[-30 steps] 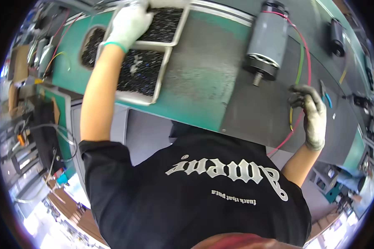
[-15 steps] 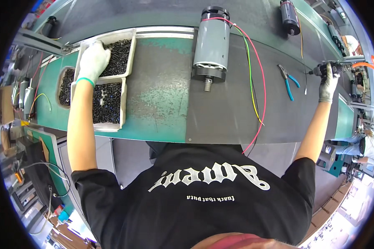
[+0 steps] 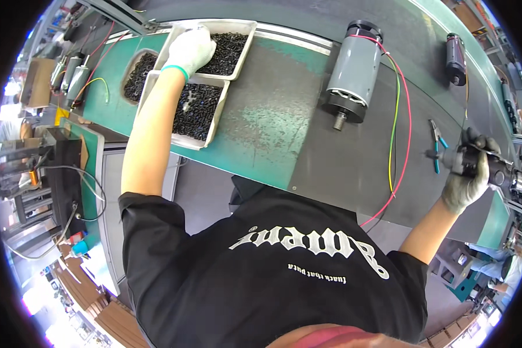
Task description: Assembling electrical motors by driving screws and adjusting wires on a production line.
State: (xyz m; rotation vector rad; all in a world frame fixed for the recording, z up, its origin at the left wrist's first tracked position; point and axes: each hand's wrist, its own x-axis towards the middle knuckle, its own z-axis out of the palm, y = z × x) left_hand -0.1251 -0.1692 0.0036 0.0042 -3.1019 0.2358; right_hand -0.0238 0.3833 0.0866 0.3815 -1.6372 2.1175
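Observation:
My left hand (image 3: 190, 49), in a white glove with a green cuff, reaches into the upper white tray (image 3: 246, 49). Its fingers are bunched among small black parts (image 3: 226, 55), and whatever they pinch is hidden. Far to the right, my gloved right hand (image 3: 468, 184) is wrapped round a black power screwdriver (image 3: 463, 161), held above the bench and somewhat blurred. Beside that tool, blue-handled pliers (image 3: 437, 145) lie on the dark mat. A grey cylindrical motor (image 3: 355, 69) lies between my hands, its threaded shaft (image 3: 340, 120) pointing toward me.
A second white tray (image 3: 213, 130) and an oval container (image 3: 124, 87) also hold black parts. Red (image 3: 410, 110) and yellow-green wires (image 3: 397, 104) trail from the motor over the bench's front edge. Another motor (image 3: 456, 61) lies at the far right. Several motors (image 3: 75, 78) stand at the left.
The view has shifted and turned, so the bench sits tilted. My right hand has brought the screwdriver nearer to me and turned it. My left hand remains in the upper tray.

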